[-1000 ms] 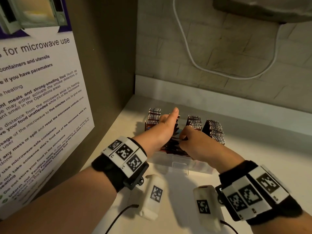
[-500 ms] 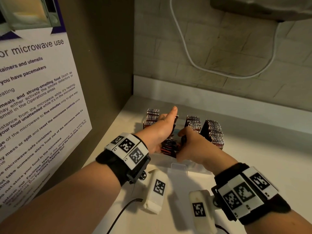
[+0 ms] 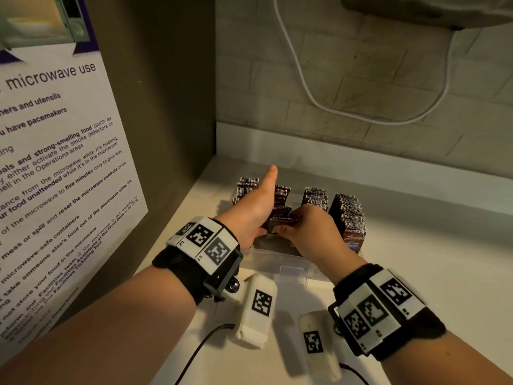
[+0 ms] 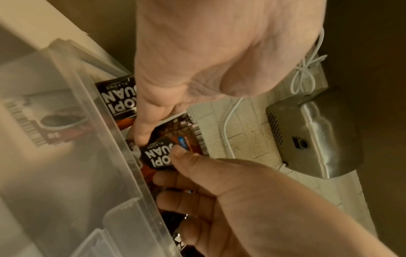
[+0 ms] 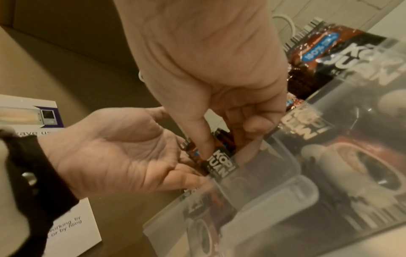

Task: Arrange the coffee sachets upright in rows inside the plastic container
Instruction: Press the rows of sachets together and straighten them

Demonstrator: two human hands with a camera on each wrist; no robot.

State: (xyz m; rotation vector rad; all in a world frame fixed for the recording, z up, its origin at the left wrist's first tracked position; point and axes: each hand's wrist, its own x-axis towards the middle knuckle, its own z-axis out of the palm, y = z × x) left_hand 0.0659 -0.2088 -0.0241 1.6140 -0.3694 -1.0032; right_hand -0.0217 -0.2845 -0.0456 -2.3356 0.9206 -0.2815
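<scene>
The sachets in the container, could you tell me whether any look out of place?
Yes: in the second row from the left, a few coffee sachets lean askew at the near end, where the right hand pinches them; the other rows stand upright.

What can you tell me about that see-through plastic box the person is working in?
The plastic container is a clear, shallow, rectangular tub standing on the pale counter near the corner of the wall. It has a moulded tab at its near rim. Rows of dark coffee sachets stand upright inside it. Both hands reach in: the left hand steadies a row while the right hand pinches a sachet.
</scene>
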